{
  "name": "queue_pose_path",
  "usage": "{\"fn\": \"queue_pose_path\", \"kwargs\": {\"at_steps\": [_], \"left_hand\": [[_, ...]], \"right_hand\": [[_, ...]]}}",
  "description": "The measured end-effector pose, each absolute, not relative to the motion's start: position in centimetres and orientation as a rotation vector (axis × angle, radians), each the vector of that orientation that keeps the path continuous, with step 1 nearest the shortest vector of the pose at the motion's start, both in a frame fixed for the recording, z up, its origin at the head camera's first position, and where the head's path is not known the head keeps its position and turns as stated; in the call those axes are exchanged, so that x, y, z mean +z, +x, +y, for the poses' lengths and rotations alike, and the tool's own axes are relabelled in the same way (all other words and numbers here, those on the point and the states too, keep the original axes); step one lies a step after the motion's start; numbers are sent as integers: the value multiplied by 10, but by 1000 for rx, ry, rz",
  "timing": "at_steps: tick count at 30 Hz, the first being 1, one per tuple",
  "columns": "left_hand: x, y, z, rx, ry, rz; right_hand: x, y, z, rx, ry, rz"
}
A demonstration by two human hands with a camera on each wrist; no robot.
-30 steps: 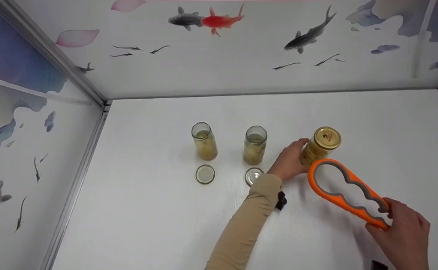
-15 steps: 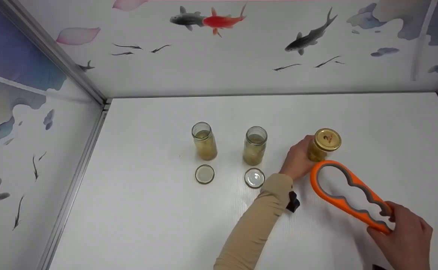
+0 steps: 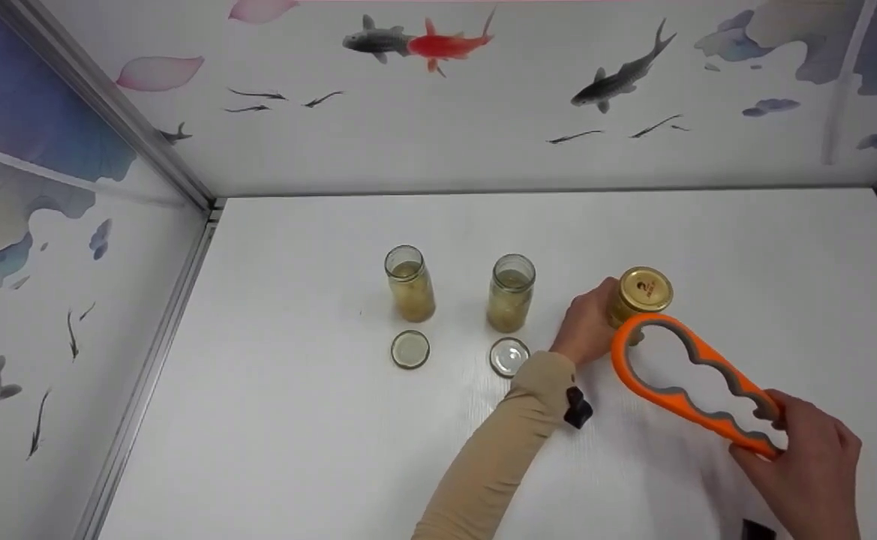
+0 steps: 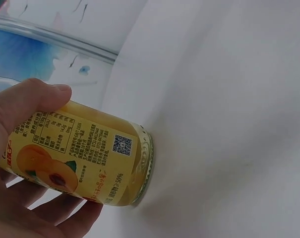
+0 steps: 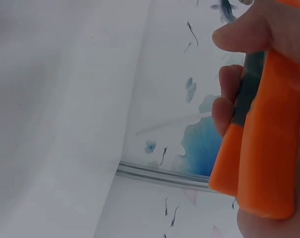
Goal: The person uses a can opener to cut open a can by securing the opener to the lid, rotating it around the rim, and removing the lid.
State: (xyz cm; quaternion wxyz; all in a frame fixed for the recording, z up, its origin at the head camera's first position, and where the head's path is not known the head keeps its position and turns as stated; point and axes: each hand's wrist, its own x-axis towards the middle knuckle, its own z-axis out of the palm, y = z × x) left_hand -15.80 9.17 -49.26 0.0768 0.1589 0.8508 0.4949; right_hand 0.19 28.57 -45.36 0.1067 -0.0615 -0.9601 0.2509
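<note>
At a white table (image 3: 295,420), the left hand (image 3: 587,324) is gripping a gold-lidded jar (image 3: 644,289) right of an open jar (image 3: 509,304), while the right hand (image 3: 812,459) is holding an orange looped tool (image 3: 677,403) whose careless swing could knock it loose.

Head view bright, even; soft shadows on white table (image 3: 295,420) (wrist views dimmer, greyer).

head view | gold lid (image 3: 646,289): print too small, likely lettering | jar (image 3: 620,309): partly behind orange opener (image 3: 671,401) | left grip (image 3: 587,324): fingertips hidden
</note>
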Motion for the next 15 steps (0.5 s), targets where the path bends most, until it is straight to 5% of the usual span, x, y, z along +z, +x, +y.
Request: {"fn": "queue_pose_path", "kwargs": {"at_steps": [15], "left_hand": [[-492,-146,76,1534,722,2638]], "right_hand": [[-411,-38,271,716,173,-2629]]}}
